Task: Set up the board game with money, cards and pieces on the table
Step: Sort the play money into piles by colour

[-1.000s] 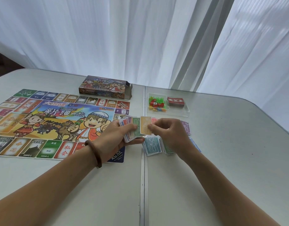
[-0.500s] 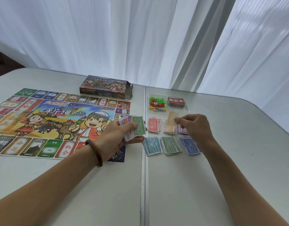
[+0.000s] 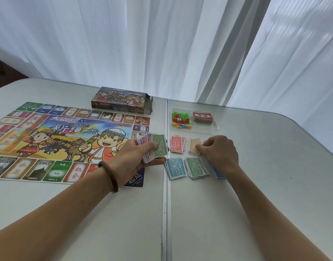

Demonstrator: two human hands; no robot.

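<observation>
Left grip [image 3: 135, 157] clasps mixed notes [image 3: 155, 146], fanned so values show, above the board's [image 3: 67, 140] near-right corner | right grip [image 3: 221, 151], fingers curled, touches orange pile [image 3: 193, 146] on desk [image 3: 265, 185], right of board; pinching or not, cannot tell | red pile [image 3: 177, 144], blue pile [image 3: 176, 167] and green pile [image 3: 196, 166] alongside likely keep denominations apart

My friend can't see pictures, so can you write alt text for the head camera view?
A person's left hand holds a fan of play money, a green 500 note on top, while the right hand touches an orange pile among sorted money piles on a white table, beside a colourful game board.
</observation>
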